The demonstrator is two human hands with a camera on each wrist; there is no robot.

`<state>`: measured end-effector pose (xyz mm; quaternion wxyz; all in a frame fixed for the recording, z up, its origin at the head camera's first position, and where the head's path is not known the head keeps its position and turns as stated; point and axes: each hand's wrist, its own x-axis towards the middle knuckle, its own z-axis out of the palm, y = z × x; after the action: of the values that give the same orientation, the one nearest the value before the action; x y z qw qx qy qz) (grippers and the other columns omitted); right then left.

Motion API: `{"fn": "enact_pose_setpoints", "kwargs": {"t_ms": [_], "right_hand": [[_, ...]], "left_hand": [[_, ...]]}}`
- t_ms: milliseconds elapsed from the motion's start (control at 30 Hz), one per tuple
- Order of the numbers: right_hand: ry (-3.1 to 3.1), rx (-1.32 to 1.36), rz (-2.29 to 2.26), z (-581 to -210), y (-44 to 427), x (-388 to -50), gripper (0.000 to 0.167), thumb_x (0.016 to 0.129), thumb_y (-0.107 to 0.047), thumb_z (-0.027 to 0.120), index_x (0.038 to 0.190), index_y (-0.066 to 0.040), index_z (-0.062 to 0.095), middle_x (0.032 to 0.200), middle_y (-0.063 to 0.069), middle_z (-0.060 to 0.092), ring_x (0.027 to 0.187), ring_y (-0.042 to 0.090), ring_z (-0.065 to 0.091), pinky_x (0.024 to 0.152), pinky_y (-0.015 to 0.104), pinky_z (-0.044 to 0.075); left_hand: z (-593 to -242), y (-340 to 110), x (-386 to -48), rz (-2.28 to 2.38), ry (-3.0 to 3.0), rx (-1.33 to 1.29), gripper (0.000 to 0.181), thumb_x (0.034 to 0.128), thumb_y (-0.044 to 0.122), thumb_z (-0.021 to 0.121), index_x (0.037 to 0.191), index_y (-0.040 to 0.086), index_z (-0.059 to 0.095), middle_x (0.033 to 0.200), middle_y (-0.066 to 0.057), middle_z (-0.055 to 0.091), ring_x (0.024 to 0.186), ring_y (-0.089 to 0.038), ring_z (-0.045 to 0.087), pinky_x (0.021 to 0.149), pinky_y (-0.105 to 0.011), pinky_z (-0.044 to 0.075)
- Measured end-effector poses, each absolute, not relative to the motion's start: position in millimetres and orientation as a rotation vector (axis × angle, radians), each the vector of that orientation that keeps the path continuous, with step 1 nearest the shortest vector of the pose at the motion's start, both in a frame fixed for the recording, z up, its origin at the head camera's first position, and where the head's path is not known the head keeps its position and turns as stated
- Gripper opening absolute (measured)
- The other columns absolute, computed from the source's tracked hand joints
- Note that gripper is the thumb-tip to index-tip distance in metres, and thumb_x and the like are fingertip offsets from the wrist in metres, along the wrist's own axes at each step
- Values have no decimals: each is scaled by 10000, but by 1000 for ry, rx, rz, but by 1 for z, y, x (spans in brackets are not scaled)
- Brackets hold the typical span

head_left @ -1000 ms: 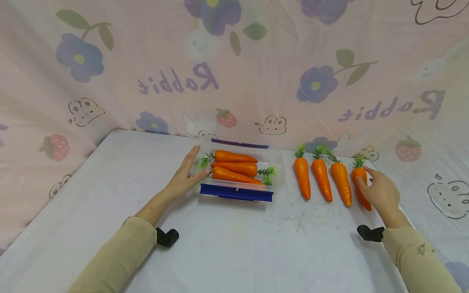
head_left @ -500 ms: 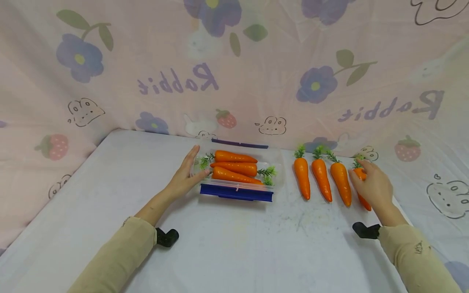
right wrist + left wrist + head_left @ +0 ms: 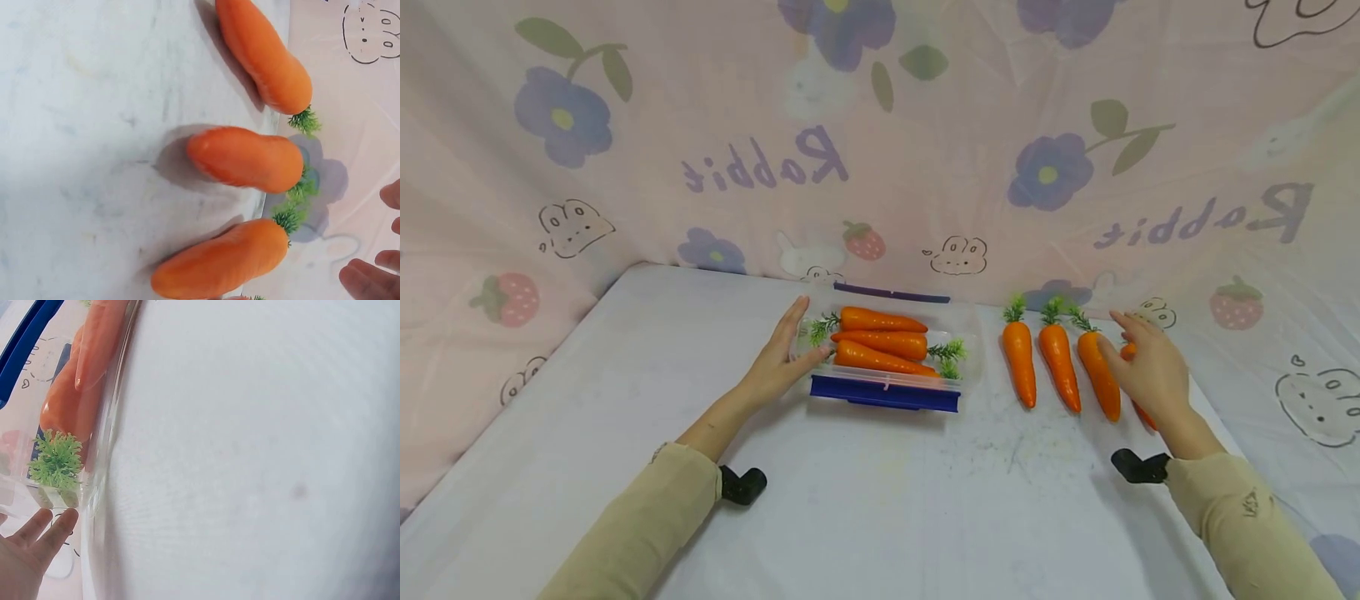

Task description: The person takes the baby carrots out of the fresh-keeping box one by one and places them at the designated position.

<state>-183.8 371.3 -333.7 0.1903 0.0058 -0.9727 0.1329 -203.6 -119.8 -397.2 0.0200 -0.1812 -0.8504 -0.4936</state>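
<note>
Left hand (image 3: 778, 358), fingers extended, touches the clear box (image 3: 883, 394); right hand (image 3: 1152, 372), fingers loose, hovers over carrots (image 3: 1101, 385) right of the box.

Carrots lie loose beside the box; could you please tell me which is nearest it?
The leftmost loose carrot; the other three lie farther from the box, rightward.

Three orange carrots (image 3: 889, 344) in clear box (image 3: 884, 394); four loose carrots (image 3: 1059, 367) alongside.

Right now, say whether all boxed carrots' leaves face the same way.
No: in the head view, leaves on the back carrot lie left, those on the middle carrot right.
</note>
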Motion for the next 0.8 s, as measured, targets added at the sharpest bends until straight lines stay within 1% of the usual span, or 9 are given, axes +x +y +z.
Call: {"fn": "enact_pose_setpoints", "kwargs": {"t_ms": [67,133,233,333,400,467,567,700,800], "right_hand": [[-2720,42,380,-334,370,-184,535,940,-243,574,1398,5,452,1394,319,428,1134,504,480,927,668,378],[-2714,50,388,-334,369,-185,531,942,-251,571,1396,1,458,1402,308,426,1084,484,516,902,658,400],[-2712,60,392,-334,367,-186,527,944,-255,570,1397,-9,461,1399,293,435,945,438,575,811,617,457],[-2734,51,417,-334,363,-186,532,942,-237,569,1411,-16,446,1403,284,430,882,422,595,746,583,489],[-2738,54,419,-333,360,-186,527,942,-222,565,1412,-16,443,1403,281,432,897,442,610,748,579,506],[-2751,52,424,-332,357,-187,528,949,-221,556,1421,-19,432,1423,279,415,953,465,607,767,584,514],[-2752,65,409,-332,353,-187,523,955,-235,546,1421,-25,435,1436,272,407,987,469,609,774,576,524],[-2757,80,418,-330,348,-187,521,956,-251,546,1418,-32,443,1446,265,400,992,462,610,786,574,520],[-2750,105,423,-329,343,-185,515,956,-256,548,1408,-28,455,1442,266,405,1018,470,591,812,602,496]], "left_hand": [[-397,-120,-204,-1535,-2632,-568,808,939,367,555,1558,227,55,1628,-14,8,1487,-307,50,1141,-640,95],[-398,-120,-204,-1531,-2631,-571,806,939,366,554,1558,225,57,1628,-16,9,1486,-313,53,1138,-645,95],[-398,-120,-204,-1533,-2633,-568,805,939,365,554,1557,231,57,1628,-22,9,1486,-317,53,1132,-654,95],[-397,-120,-203,-1531,-2638,-561,804,940,366,553,1558,231,57,1628,-32,11,1486,-317,54,1131,-657,96],[-397,-120,-203,-1533,-2638,-561,804,940,363,554,1558,230,56,1628,-31,11,1486,-316,53,1132,-655,94],[-397,-120,-203,-1533,-2637,-563,805,940,360,554,1558,226,56,1628,-26,11,1486,-315,53,1135,-651,93],[-397,-120,-203,-1535,-2637,-559,803,940,365,552,1558,234,55,1628,-6,9,1487,-308,51,1138,-646,92],[-397,-120,-203,-1528,-2644,-553,802,942,373,549,1558,238,53,1628,-4,9,1488,-307,52,1137,-647,93],[-396,-120,-203,-1524,-2645,-554,803,943,373,548,1558,232,52,1629,-9,10,1487,-311,53,1135,-650,94]]}}
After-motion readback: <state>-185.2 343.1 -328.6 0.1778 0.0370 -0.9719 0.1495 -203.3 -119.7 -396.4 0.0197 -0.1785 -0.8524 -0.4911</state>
